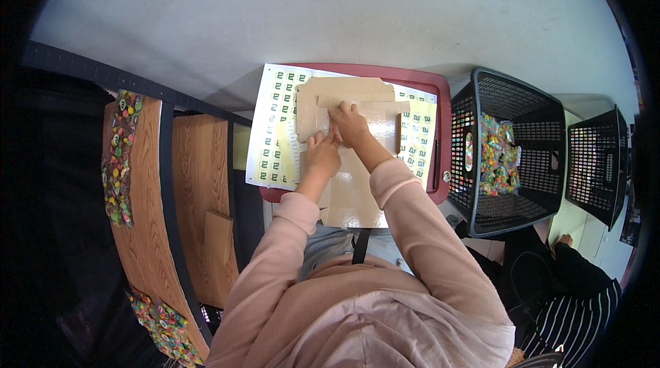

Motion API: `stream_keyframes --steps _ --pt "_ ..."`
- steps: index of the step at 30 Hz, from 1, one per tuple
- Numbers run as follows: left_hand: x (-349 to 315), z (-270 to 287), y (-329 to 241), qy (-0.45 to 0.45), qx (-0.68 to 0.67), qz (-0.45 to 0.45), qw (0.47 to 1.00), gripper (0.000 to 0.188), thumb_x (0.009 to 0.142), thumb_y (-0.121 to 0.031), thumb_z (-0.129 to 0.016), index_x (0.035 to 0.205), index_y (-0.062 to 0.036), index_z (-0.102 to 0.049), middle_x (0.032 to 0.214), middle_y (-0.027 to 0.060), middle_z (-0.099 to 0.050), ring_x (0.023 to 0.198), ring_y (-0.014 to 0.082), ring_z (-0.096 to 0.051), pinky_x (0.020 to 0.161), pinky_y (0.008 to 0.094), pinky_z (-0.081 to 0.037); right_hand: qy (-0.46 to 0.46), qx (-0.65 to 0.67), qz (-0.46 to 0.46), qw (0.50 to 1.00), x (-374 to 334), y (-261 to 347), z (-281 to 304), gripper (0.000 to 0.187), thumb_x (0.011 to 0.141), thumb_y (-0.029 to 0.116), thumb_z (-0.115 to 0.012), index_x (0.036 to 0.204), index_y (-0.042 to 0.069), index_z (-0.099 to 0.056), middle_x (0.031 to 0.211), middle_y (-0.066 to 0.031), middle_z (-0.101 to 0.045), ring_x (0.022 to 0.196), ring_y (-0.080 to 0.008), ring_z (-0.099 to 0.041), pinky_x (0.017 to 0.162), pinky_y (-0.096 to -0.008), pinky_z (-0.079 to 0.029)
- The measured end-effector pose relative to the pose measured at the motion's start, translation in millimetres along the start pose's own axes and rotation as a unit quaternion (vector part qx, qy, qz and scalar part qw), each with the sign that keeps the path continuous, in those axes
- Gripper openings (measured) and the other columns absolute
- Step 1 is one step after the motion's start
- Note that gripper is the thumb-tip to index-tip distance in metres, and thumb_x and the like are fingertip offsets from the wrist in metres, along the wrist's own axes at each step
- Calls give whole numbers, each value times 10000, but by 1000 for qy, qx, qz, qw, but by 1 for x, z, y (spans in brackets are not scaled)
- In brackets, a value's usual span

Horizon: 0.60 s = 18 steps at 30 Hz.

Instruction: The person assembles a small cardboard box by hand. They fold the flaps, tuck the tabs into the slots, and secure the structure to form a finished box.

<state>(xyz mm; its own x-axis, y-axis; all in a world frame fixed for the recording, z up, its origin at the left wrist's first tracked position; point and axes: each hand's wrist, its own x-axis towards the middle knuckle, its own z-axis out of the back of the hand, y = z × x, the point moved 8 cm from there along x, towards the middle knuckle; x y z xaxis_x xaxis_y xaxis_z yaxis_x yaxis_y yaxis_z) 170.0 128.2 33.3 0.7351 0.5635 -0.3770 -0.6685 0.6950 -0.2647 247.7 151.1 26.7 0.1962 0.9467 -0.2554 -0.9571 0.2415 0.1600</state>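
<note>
An unfolded brown cardboard box (357,193) lies in front of me, part of it with a glossy surface. Its lower end hangs past the near edge of a dark red board (442,103). My right hand (350,127) presses its bent fingers on a folded flap in the upper part of the cardboard. Close beside it, my left hand (322,156) has its fingers bent at the same cardboard, the two hands' fingertips nearly meeting. What lies under the fingertips is hidden. Beneath the cardboard are white and yellowish sheets of green-printed labels (268,145).
A black plastic basket (526,110) with bagged colourful sweets (498,158) stands to the right, another basket (595,162) beyond it. Wood-patterned shelves (141,182) at the left carry more sweet bags (117,169). A pale wall (330,10) rises behind. Someone in dark clothes (529,265) sits at lower right.
</note>
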Motion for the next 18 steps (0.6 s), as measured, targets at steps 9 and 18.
stream_keyframes --steps 9,18 --pt "-14 8 19 -36 -45 -86 995 397 781 -154 -510 1164 -45 -506 1306 58 -406 1172 253 -338 940 420 -256 78 -87 -21 993 7 4 -3 567 721 246 -631 1243 217 -411 1157 -71 -430 1078 -236 -439 761 -339 -487" --pt "-29 -19 -19 70 248 -67 964 573 856 -422 -406 1232 9 -438 1328 108 -371 1206 230 -310 1008 405 -179 91 -149 -36 984 10 5 -15 560 781 320 -566 1299 248 -364 1136 -25 -475 1062 -190 -450 758 -361 -449"
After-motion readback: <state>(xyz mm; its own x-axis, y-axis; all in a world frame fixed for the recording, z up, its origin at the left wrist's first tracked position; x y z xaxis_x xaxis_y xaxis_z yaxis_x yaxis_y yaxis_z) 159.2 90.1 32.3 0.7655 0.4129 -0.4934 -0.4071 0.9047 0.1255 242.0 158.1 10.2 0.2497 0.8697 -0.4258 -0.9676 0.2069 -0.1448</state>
